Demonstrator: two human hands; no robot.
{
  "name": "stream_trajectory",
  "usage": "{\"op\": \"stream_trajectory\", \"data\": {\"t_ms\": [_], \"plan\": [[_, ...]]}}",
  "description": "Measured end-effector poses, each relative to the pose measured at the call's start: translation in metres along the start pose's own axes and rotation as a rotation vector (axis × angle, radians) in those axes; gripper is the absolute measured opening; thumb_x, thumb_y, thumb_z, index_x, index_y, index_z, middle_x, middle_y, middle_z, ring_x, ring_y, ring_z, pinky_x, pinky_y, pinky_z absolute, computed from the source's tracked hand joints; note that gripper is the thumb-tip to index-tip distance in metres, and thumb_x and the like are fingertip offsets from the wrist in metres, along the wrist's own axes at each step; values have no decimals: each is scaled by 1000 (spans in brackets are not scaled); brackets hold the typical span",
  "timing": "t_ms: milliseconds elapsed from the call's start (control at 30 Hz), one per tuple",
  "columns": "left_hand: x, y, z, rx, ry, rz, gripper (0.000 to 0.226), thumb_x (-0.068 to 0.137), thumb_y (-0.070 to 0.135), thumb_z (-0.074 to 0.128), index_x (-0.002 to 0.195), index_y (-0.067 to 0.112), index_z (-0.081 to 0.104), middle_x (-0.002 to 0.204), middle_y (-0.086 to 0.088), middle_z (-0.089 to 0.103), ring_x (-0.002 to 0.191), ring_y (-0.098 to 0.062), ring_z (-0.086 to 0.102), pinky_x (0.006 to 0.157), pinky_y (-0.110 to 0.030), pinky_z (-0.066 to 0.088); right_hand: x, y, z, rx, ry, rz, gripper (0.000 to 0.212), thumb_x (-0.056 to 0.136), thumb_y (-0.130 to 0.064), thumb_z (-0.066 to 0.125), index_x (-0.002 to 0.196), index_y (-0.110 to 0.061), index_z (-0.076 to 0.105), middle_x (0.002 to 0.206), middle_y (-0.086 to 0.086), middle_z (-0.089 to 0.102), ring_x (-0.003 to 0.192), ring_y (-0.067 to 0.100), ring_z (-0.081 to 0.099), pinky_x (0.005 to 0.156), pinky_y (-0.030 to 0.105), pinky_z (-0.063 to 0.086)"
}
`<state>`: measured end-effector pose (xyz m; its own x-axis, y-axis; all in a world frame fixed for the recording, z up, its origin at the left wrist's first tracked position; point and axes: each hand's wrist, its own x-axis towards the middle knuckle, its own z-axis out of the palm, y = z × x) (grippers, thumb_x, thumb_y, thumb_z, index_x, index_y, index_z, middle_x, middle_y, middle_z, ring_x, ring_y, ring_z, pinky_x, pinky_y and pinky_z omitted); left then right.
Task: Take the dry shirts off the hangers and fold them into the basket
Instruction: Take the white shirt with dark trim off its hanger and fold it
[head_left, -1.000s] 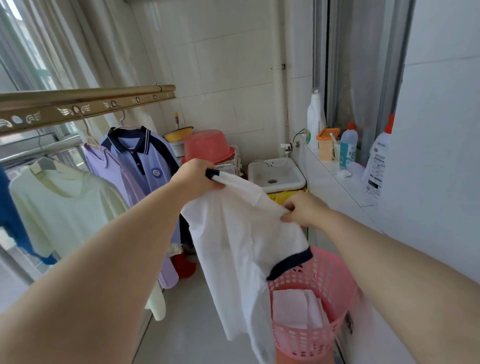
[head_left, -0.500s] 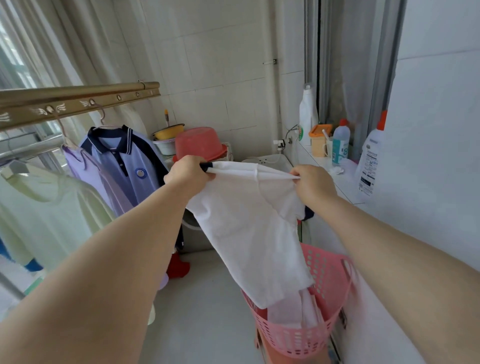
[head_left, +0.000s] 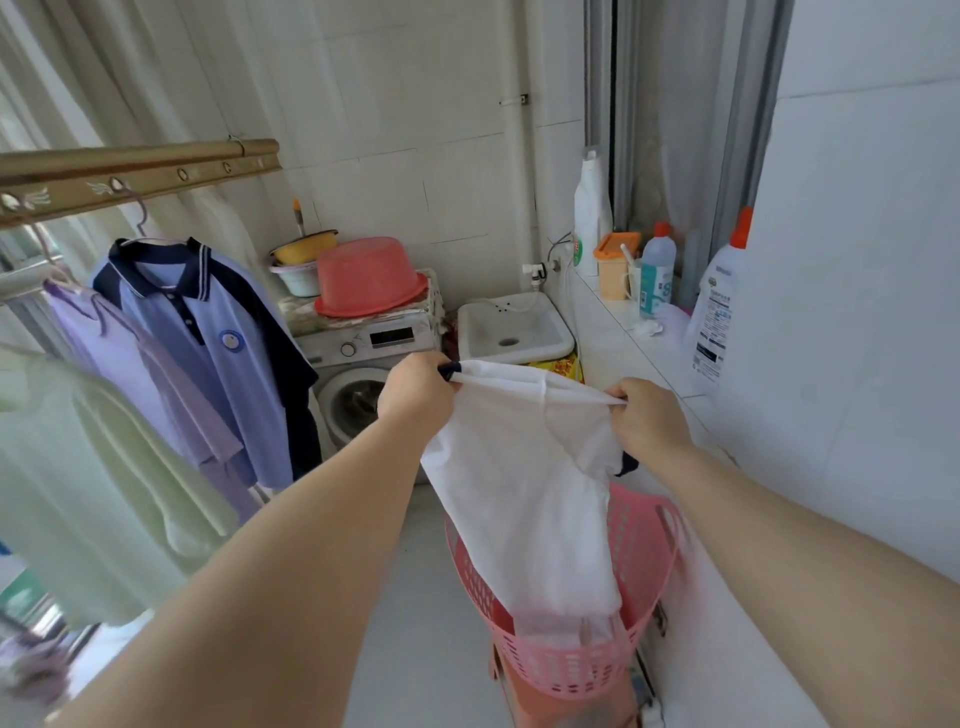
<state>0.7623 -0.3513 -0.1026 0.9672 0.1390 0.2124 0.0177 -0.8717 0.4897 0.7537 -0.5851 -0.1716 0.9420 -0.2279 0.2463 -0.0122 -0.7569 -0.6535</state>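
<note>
Both hands are up in front of me w/ the white short-sleeve shirt w/ navy trim (head_left: 519, 493) stretched between them. My left hand (head_left: 415, 389) has its fingers curled tight round one end of the top edge, right by a bit of navy trim. My right hand (head_left: 649, 421) pinches the other end, fingers bunched on the fabric. So the top edge is pulled pretty taut, the rest hangs down doubled over, and the bottom end drops into the pink plastic lattice basket (head_left: 566, 667) on the floor right below. A navy cuff pokes out just under my right wrist. Can't tell if the white stuff low in the basket is this shirt or sth else tbh

Left side: gold metal drying rail (head_left: 140, 166) w/ 3 shirts on hangers. There's a light blue polo w/ navy collar (head_left: 208, 338), a lilac shirt (head_left: 119, 358) next to it, and a pale green tee (head_left: 78, 467) nearest me. Behind the white shirt is a white front-load washing machine (head_left: 363, 364) w/ a coral plastic basin (head_left: 369, 278) upside down on top, and a small white square sink (head_left: 511, 325) beside it. The tiled ledge on the right has a few bottles, incl. a big white bottle w/ an orange cap (head_left: 719, 306)
</note>
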Motion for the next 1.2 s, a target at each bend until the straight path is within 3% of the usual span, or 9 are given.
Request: {"op": "stream_trajectory", "data": {"t_ms": [133, 233, 367, 467, 567, 767, 933, 1100, 1200], "plan": [[-11, 11, -7, -109, 65, 60, 28, 90, 7, 47, 106, 18, 67, 95, -8, 65, 84, -27, 56, 64, -31, 41, -13, -4, -15, 10, 82, -9, 27, 88, 0, 45, 102, -5, 68, 106, 13, 68, 101, 33, 57, 80, 36, 45], [-39, 4, -6, -167, -4, 119, 22, 90, 8, 51, 103, 17, 67, 89, -4, 60, 84, -24, 54, 67, -29, 38, -43, 1, -22, 11, 53, 49, 29, 86, -1, 45, 103, -5, 68, 110, 12, 67, 104, 32, 57, 82, 34, 45], [-94, -20, 6, -102, -271, 190, 23, 89, 11, 60, 110, 14, 69, 99, -5, 64, 95, -24, 57, 80, -29, 44, -109, 21, -20, -41, -28, 184, 24, 80, 0, 50, 93, -5, 69, 106, 13, 68, 101, 33, 59, 81, 34, 47], [-142, -39, 12, -35, -561, 220, 26, 87, 15, 66, 114, 14, 68, 102, -1, 63, 99, -20, 57, 85, -25, 41, -165, 37, -18, -60, -102, 256, 14, 76, 1, 53, 78, -2, 67, 93, 16, 67, 96, 34, 61, 69, 33, 46], [-185, -60, 21, -3, -838, 207, 29, 83, 19, 70, 113, 21, 69, 106, 5, 66, 105, -19, 60, 96, -30, 45, -214, 55, -17, -94, -195, 284, 19, 76, -1, 55, 67, -16, 60, 94, 9, 66, 97, 30, 60, 67, 25, 37], [-263, -81, 49, 90, -971, 272, 37, 85, 15, 66, 122, 23, 65, 105, 6, 63, 103, -16, 56, 90, -23, 36, -301, 99, -10, -233, -354, 232, 21, 79, -2, 57, 80, -21, 67, 103, 7, 68, 97, 26, 61, 76, 28, 46], [-292, -83, 63, 202, -1097, 264, 38, 87, 17, 66, 124, 23, 63, 110, 6, 58, 102, -15, 52, 93, -26, 38, -320, 115, -4, -276, -396, 193, 32, 80, -5, 56, 64, -32, 53, 100, 6, 69, 97, 25, 61, 79, 29, 47], [-300, -83, 77, 233, -1170, 257, 37, 85, 17, 66, 120, 27, 65, 104, 9, 58, 100, -16, 52, 92, -29, 41, -300, 102, 7, -336, -408, 101, 21, 82, -6, 53, 95, -16, 67, 103, 6, 67, 100, 29, 60, 76, 28, 44], [-292, -78, 80, 313, -1238, 269, 40, 85, 20, 66, 123, 29, 63, 109, 7, 59, 101, -16, 52, 86, -27, 39, -282, 60, 28, -179, -644, -71, 45, 72, 4, 42, 85, -26, 73, 105, -4, 69, 103, 21, 61, 83, 33, 50]]}}
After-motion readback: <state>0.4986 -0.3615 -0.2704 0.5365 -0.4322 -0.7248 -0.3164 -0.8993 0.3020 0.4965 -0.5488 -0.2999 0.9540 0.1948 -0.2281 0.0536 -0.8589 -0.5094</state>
